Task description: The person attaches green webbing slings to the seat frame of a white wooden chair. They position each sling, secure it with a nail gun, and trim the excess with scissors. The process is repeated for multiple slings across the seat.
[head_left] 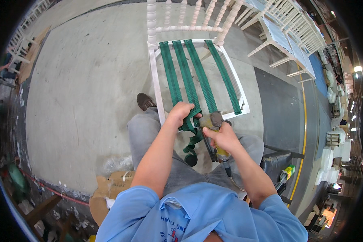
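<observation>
Gripping green webbing (190,121) tight in closed left hand (180,114) at chair frame (157,84) front rail; right hand (221,135) clenched around staple gun (213,141). Risks slack strap, misfired staple near fingers.

White chairs stacked (288,24) far right; cardboard box (109,193) btm left.

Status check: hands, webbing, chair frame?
Left hand gripping green webbing strap at the white chair frame front rail. Right hand holding staple gun beside it. Four straps laid; nothing in the way.
</observation>
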A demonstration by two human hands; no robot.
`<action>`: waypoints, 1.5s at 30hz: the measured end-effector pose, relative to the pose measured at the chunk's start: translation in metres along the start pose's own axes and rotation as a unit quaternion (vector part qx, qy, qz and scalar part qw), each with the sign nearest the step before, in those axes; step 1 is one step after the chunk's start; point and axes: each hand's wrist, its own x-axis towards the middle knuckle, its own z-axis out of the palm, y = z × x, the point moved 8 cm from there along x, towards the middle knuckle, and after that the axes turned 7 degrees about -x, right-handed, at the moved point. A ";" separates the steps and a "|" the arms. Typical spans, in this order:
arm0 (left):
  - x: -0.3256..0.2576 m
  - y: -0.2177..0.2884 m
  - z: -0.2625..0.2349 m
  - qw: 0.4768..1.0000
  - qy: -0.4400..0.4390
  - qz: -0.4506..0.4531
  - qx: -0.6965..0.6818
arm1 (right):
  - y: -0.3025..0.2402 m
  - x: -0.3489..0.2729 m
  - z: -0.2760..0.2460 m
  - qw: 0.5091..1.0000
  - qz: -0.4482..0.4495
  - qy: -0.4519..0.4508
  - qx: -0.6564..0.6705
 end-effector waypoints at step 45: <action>-0.082 -0.046 0.031 0.824 0.114 0.236 0.502 | 0.518 -0.347 -0.205 0.829 0.399 0.365 -0.143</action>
